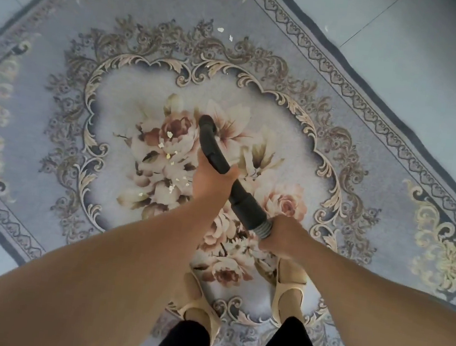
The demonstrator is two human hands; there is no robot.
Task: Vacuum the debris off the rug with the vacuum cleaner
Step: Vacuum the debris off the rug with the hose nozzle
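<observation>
1. Rug (366, 148): blue-grey, ornate border, floral medallion in the centre. It lies askew on a pale tiled floor (432, 68).
2. Debris (169, 135): small pale scraps scattered over the medallion's flowers, just left of the left hand. Two more scraps lie near the rug's far side, beyond the medallion. One scrap lies on the tile past the rug's edge.
3. Vacuum handle tube (210, 145): black and curved, held above the medallion's centre with its far end pointing away from the person. The floor head and the machine body are out of sight.
4. Left hand (212, 179): fingers curled around the tube at about mid-length, a firm grasp.
5. Right hand (283, 236): wrapped around the tube's near end, where the grey ribbed hose (264, 228) joins. Fingertips hidden beneath.
6. Beige shoes (290, 291) stand on the rug's near part, below both hands.
</observation>
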